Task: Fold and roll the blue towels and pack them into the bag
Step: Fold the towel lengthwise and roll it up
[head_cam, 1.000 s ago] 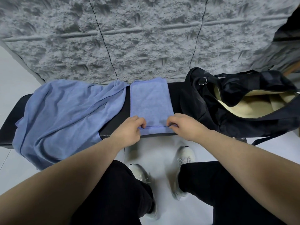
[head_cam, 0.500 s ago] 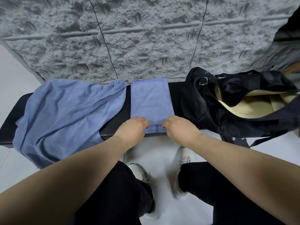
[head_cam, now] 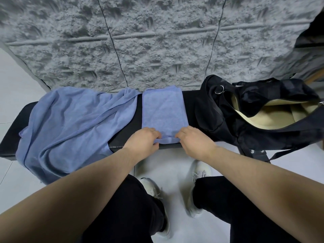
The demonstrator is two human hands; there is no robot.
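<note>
A folded blue towel (head_cam: 164,111) lies as a narrow strip across the black bench (head_cam: 190,100), running from the wall to the front edge. My left hand (head_cam: 142,140) and my right hand (head_cam: 194,139) both pinch its near end, which is turned up into a small fold between them. A second blue towel (head_cam: 70,127) lies loose and crumpled over the bench's left half, hanging over the front. The black bag (head_cam: 245,120) sits open at the right, showing its cream lining.
A rough grey wall (head_cam: 157,41) rises right behind the bench. White floor tiles (head_cam: 175,165) lie below, with my white shoes and black trousers close to the bench front. The bag's straps hang off the bench at the right.
My hands have come closer together on the towel's near end and have turned that edge up and over into a small fold. The loose towel and the bag have not moved.
</note>
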